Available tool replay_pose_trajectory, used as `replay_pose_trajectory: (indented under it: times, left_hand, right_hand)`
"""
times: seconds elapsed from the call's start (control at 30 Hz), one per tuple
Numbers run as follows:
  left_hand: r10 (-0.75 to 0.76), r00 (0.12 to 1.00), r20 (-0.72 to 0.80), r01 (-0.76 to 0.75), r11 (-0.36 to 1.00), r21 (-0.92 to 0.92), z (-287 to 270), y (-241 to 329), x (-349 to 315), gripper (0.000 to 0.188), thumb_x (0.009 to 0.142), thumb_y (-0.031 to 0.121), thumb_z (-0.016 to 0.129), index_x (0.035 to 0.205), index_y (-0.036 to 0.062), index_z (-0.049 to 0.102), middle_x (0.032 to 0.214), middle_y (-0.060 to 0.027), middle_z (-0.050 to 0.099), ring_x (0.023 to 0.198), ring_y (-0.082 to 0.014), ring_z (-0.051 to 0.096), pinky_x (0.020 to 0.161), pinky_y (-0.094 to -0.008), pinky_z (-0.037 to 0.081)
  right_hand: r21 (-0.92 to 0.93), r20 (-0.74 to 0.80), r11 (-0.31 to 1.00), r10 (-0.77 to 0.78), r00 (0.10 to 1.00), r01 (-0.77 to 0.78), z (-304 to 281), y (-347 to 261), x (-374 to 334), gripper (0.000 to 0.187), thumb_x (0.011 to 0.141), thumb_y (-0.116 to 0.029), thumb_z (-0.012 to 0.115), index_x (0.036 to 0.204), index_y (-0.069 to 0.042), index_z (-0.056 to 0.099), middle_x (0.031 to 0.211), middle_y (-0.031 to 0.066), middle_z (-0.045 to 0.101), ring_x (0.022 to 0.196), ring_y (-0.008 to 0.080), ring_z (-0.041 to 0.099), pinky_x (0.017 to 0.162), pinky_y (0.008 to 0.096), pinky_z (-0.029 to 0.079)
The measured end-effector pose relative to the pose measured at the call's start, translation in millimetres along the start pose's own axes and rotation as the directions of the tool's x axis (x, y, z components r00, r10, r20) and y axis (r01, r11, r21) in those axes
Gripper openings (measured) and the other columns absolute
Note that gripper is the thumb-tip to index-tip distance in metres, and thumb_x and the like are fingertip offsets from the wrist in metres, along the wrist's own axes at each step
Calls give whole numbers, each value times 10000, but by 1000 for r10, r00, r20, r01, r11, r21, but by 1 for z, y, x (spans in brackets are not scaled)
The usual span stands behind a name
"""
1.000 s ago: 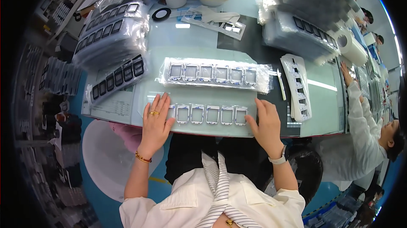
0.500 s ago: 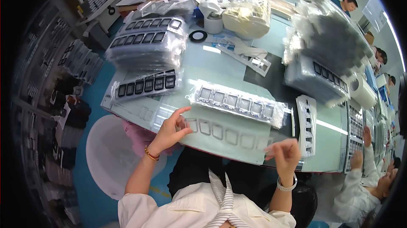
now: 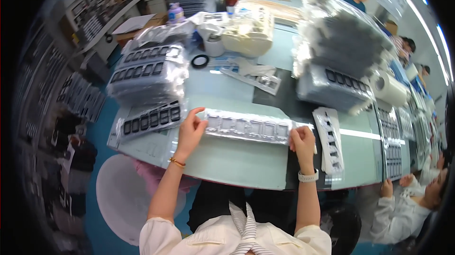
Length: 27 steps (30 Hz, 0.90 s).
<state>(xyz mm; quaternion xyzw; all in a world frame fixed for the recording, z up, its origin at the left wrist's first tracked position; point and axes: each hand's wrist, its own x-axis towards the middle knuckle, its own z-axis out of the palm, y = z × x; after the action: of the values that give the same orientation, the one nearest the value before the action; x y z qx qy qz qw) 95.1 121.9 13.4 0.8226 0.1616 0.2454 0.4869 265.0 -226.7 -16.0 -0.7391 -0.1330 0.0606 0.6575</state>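
Note:
A long silvery plastic strip with a row of rectangular frames (image 3: 247, 126) lies across the glass tabletop in front of me. My left hand (image 3: 192, 129) pinches its left end between thumb and fingers. At the right end, my right hand (image 3: 302, 143) has its fingers closed on the edge. A clear film strip seems to lie over the tray strip, but I cannot separate the two layers by eye. Right of my right hand rests a white strip with dark notches (image 3: 330, 139).
Bagged stacks of black-framed strips (image 3: 147, 77) stand at the left, with taller stacks (image 3: 339, 37) at the right. Behind are a black tape roll (image 3: 200, 61) and a cream bundle (image 3: 249, 32). A white bin (image 3: 113, 198) stands below left. A co-worker (image 3: 403, 207) sits at right.
Both hands have moved forward from the table's near edge, carrying the clear film strip onto the silvery tray strip. It no longer shows apart from it. My view has shifted slightly.

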Motion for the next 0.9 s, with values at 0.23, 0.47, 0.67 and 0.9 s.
replay_pose_trajectory:
  times: [0.23, 0.47, 0.67, 0.9]
  left_hand:
    - [-66, 998, 22, 69, 988, -141, -2, -9, 1, 300, 990, 20, 654, 1277, 74, 726, 736, 76, 492, 661, -29, 442, 588, -221, 361]
    - [-22, 998, -62, 27, 996, 89, -23, -30, -7, 225, 951, 58, 737, 1170, 40, 690, 745, 31, 578, 683, -59, 553, 623, -232, 445]
    - [-145, 982, -123, 187, 858, 479, -113, -21, 10, 451, 752, 171, 885, 1134, 63, 671, 1197, -76, 656, 1110, -255, 644, 967, -384, 512]
    - [-149, 983, 110, 6, 619, 786, -139, -25, 36, 665, 608, 261, 971, 1198, 122, 699, 1322, -115, 604, 1291, -352, 543, 1107, -452, 421]
  right_hand:
    - [101, 16, 990, 98, 995, -99, 4, -9, 3, 166, 994, -152, 720, 933, -29, 627, 706, 23, 661, 495, 68, 557, 434, 208, 382]
    - [-441, -279, 889, -266, 923, 124, 1, -17, -8, 113, 986, -113, 661, 1006, -2, 672, 858, 83, 685, 764, 183, 647, 692, 344, 503]
    - [98, -347, 990, -57, 936, 97, -4, -33, -57, 63, 1048, -131, 643, 1078, -76, 642, 779, -75, 522, 595, -3, 381, 506, 195, 260]
    - [-82, 72, 994, -69, 995, 75, 43, -16, -121, 54, 1018, -47, 672, 1036, -4, 699, 803, -58, 603, 681, 9, 486, 608, 189, 372]
